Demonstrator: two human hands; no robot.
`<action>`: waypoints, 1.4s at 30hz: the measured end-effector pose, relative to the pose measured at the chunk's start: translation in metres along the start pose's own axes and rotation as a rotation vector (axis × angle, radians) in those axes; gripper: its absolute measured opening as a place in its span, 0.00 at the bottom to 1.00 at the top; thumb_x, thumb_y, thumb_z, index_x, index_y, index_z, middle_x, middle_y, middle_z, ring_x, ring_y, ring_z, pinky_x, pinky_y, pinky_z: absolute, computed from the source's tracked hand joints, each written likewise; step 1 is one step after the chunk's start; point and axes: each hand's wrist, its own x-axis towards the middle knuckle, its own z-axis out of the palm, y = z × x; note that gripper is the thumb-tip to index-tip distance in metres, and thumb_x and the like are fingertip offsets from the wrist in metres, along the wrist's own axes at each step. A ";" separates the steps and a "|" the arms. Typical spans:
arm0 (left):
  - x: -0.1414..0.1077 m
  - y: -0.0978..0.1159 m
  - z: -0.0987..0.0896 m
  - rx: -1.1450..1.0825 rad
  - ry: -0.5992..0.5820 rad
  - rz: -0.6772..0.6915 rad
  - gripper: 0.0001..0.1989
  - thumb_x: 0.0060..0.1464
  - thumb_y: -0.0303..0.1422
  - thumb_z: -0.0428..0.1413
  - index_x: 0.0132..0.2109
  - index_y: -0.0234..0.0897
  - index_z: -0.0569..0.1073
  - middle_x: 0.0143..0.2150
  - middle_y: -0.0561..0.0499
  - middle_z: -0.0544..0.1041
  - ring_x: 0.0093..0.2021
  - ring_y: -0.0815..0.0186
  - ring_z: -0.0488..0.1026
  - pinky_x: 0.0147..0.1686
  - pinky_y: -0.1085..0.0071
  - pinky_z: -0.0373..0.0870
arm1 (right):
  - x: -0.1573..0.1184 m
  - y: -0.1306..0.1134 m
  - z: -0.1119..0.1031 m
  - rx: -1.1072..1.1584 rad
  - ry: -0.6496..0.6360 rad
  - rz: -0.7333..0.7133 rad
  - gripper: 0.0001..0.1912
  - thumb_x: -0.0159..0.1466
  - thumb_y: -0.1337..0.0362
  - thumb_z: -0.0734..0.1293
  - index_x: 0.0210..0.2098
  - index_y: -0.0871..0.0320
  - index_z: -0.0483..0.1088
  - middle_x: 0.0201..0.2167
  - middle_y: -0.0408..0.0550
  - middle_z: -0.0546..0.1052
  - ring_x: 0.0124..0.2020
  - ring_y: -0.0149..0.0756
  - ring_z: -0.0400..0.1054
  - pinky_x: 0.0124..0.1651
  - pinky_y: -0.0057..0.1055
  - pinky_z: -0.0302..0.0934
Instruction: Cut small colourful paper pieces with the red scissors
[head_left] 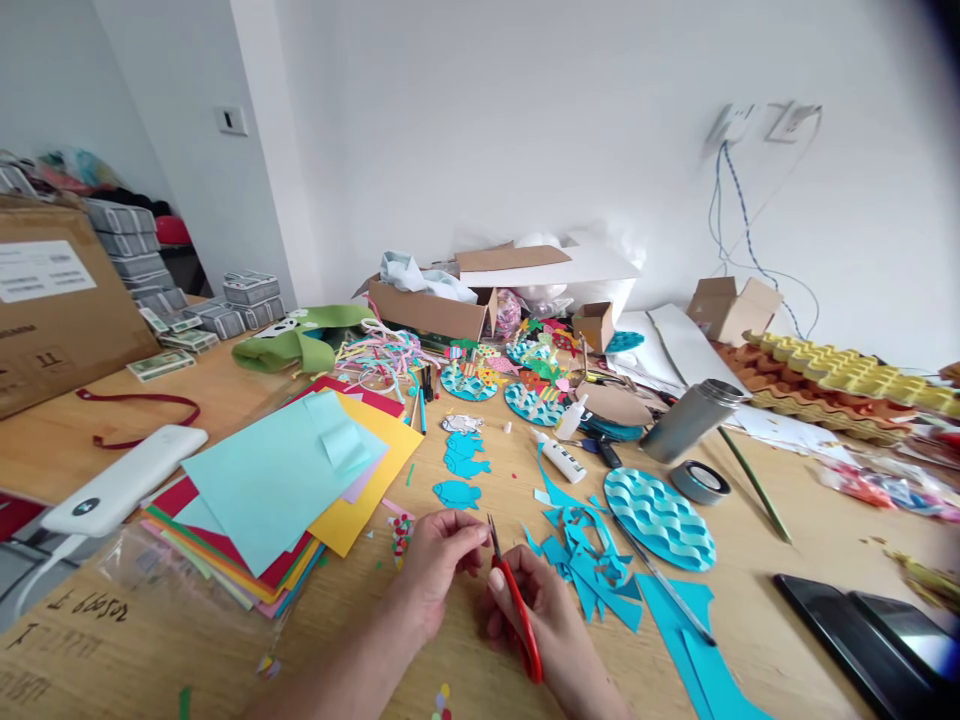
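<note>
Red-handled scissors are in my right hand, their narrow blades pointing up toward the fingertips of my other hand. My left hand has its thumb and forefinger pinched together beside the blade tips; whatever it holds is too small to make out. Just beyond it lie blue paper fish and a white patterned fish. Blue paper scraps are heaped to the right of my hands. Small red and green dots lie left of my left hand.
Colored paper sheets and a white power bank are at the left. Rightward are a glue bottle, a wavy blue disc, a steel flask, tape and a black device. Cardboard boxes stand behind.
</note>
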 end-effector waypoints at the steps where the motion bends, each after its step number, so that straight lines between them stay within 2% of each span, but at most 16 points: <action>1: 0.000 0.000 0.001 -0.020 0.003 -0.003 0.08 0.41 0.33 0.59 0.24 0.32 0.70 0.19 0.54 0.68 0.21 0.72 0.62 0.24 0.74 0.57 | 0.000 0.000 0.000 -0.001 0.002 -0.001 0.19 0.52 0.53 0.69 0.24 0.57 0.56 0.13 0.33 0.62 0.13 0.25 0.62 0.16 0.20 0.55; 12: -0.006 -0.002 0.007 -0.221 0.000 -0.047 0.06 0.41 0.31 0.60 0.24 0.32 0.72 0.19 0.55 0.66 0.22 0.73 0.60 0.24 0.75 0.55 | -0.001 0.003 0.001 -0.030 -0.001 -0.022 0.19 0.54 0.52 0.68 0.24 0.56 0.55 0.14 0.33 0.62 0.13 0.25 0.61 0.16 0.20 0.55; 17: -0.006 -0.001 0.008 -0.245 0.024 -0.061 0.07 0.41 0.31 0.60 0.25 0.31 0.72 0.21 0.54 0.68 0.22 0.73 0.60 0.24 0.75 0.56 | 0.000 0.005 0.000 -0.055 0.005 -0.004 0.19 0.54 0.52 0.68 0.25 0.57 0.56 0.15 0.35 0.64 0.13 0.26 0.63 0.15 0.20 0.56; 23: -0.008 -0.006 0.008 -0.284 -0.010 -0.060 0.07 0.43 0.32 0.60 0.24 0.32 0.72 0.19 0.55 0.66 0.22 0.74 0.61 0.24 0.75 0.55 | 0.002 0.010 0.000 -0.066 0.007 -0.019 0.19 0.54 0.51 0.67 0.25 0.57 0.57 0.14 0.34 0.63 0.13 0.26 0.63 0.15 0.20 0.56; 29: -0.007 -0.006 0.007 -0.312 0.006 -0.070 0.06 0.41 0.31 0.60 0.25 0.32 0.72 0.20 0.54 0.68 0.22 0.73 0.62 0.25 0.75 0.57 | 0.003 0.009 0.001 -0.065 0.006 -0.022 0.20 0.54 0.50 0.67 0.25 0.57 0.56 0.13 0.33 0.63 0.11 0.25 0.62 0.13 0.19 0.53; 36: -0.009 -0.004 0.008 -0.319 0.014 -0.088 0.07 0.40 0.32 0.61 0.24 0.32 0.72 0.19 0.54 0.67 0.22 0.73 0.62 0.25 0.75 0.57 | 0.001 0.007 0.002 -0.068 0.007 -0.003 0.22 0.54 0.45 0.64 0.25 0.56 0.55 0.14 0.34 0.64 0.11 0.26 0.62 0.13 0.20 0.53; 42: -0.008 -0.004 0.008 -0.325 0.013 -0.098 0.07 0.41 0.31 0.61 0.25 0.32 0.72 0.19 0.54 0.67 0.22 0.73 0.62 0.25 0.75 0.57 | 0.001 0.008 0.002 -0.071 0.006 -0.005 0.22 0.54 0.45 0.65 0.25 0.56 0.55 0.14 0.34 0.63 0.11 0.25 0.62 0.13 0.20 0.53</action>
